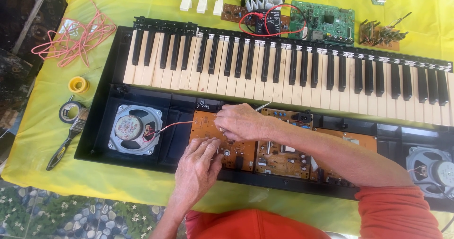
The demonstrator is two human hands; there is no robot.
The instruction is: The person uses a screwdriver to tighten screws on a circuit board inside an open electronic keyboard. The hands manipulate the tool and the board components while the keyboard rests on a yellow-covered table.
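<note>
Right hand (241,122) closed on a thin metal tool (261,106); left hand (197,162) flat, fingers down – both over the orange board (203,123), studded with parts, inside the black keyboard case (175,111).

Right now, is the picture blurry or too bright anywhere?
Head view: mostly sharp; the right hand and left hand on the orange circuit board look clear. The yellow cloth glares in strong light. The keyboard's row of keys bends, showing lens distortion.

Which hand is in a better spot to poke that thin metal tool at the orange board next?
Probably the right hand. It seems to grip the thin metal tool right above the orange circuit board. The left hand lies flat on the board's lower edge, seemingly steadying it.
</note>
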